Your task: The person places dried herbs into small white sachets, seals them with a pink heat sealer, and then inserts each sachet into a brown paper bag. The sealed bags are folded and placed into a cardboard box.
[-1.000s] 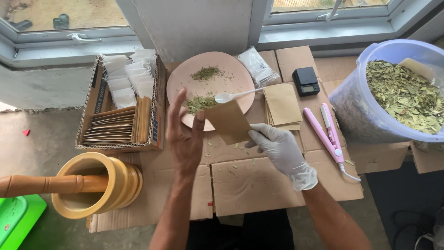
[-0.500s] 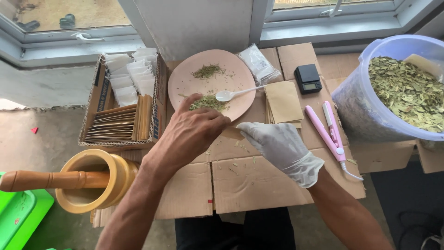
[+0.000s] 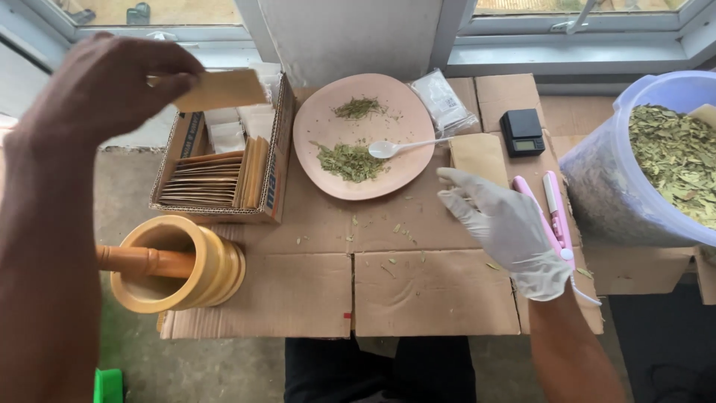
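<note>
Brown paper pouch (image 3: 220, 89) has gone from the middle of the table up to the left, now pinched in the bare left hand (image 3: 104, 89) over the cardboard box (image 3: 276, 160) of stacked pouches. Gloved right hand (image 3: 507, 227) has let go, fingers loosely spread, empty, above the cardboard. Closest in, wooden mortar (image 3: 175, 265) with its pestle inside. Further back, pink plate (image 3: 313, 123) with crushed leaves plus a white spoon (image 3: 395, 147). The tub (image 3: 604, 186) at right is full of dried leaves.

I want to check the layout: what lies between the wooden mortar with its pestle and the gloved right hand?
In the head view, only flattened brown cardboard with a few scattered leaf crumbs lies between the wooden mortar and the gloved right hand.
</note>
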